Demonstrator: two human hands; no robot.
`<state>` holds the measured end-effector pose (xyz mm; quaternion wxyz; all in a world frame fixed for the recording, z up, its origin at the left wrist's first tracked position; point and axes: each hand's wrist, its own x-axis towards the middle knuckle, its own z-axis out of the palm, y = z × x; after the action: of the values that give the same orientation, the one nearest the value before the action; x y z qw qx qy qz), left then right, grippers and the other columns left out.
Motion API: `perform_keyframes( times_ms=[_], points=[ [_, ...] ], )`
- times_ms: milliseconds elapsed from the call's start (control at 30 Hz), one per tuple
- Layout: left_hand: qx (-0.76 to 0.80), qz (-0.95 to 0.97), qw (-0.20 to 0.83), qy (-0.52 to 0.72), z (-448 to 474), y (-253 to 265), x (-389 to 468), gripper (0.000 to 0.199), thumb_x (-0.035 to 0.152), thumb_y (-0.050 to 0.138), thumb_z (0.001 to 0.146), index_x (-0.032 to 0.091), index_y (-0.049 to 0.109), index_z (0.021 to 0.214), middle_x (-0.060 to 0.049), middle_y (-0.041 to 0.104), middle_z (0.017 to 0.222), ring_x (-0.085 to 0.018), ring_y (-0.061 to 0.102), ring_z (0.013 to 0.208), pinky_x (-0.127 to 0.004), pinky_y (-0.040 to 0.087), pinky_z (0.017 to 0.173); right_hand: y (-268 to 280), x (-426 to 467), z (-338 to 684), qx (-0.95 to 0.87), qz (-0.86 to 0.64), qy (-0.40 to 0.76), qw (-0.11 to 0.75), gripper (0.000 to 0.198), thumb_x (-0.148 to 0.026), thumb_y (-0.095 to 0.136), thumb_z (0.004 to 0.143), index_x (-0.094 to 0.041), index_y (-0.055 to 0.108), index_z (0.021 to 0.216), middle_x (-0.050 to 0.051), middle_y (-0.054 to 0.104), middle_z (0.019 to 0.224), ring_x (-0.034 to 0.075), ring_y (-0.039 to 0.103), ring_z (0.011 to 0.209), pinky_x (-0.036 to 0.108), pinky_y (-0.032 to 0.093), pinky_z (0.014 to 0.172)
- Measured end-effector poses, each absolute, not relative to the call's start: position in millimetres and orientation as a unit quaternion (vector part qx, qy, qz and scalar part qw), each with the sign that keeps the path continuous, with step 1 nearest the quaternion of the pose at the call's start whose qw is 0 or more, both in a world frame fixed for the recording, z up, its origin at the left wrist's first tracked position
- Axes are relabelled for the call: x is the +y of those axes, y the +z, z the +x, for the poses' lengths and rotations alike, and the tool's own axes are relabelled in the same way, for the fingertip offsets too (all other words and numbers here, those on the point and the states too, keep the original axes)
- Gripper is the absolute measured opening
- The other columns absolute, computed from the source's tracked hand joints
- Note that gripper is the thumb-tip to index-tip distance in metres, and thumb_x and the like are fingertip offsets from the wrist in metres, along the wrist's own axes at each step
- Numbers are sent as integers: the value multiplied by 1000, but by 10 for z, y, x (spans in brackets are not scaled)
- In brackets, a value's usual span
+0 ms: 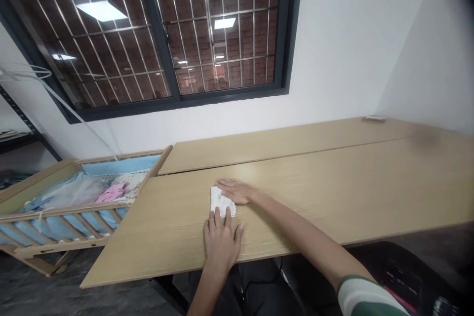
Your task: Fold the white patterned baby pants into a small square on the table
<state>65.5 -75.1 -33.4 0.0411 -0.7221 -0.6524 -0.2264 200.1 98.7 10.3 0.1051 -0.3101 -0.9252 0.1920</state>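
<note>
A small folded white cloth [219,199] with a faint printed pattern lies flat on the wooden table [296,192], near its front edge. My left hand [221,239] rests on the near edge of the cloth, fingers stretched out and spread, fingertips touching it. From the right, my right hand [237,191] reaches across and lies flat by the cloth's upper right side, its fingers extended and partly covering that edge. Neither hand grips the cloth. Part of the cloth is hidden beneath the fingers.
Left of the table stands a wooden crib [79,212] with blue lining, holding a pink cloth [112,192] and pale bedding. A second tabletop [259,144] adjoins along the back, with a small flat object [374,118] at its far right. A barred window [222,34] is above.
</note>
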Motion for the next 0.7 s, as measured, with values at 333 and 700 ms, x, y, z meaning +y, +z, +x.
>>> perform_keyframes(
  times_ms=[333, 700],
  points=[
    [-734, -645, -58, -203, -20, 5, -299, 48, 53, 34, 98, 15, 63, 95, -18, 69, 100, -35, 64, 99, -44, 45, 86, 124, 864, 2067, -786, -452, 268, 325, 51, -45, 60, 92, -12, 60, 130, 16, 62, 123, 24, 62, 108, 37, 47, 98],
    [-658, -697, -142, -247, -158, 31, -892, 32, 46, 38, 98, 21, 49, 81, -3, 60, 76, -18, 59, 74, -26, 42, 69, 121, -12, 1719, -722, -532, 322, 303, 27, -19, 74, 68, -14, 63, 92, 4, 61, 88, 15, 56, 76, 24, 44, 66]
  ],
)
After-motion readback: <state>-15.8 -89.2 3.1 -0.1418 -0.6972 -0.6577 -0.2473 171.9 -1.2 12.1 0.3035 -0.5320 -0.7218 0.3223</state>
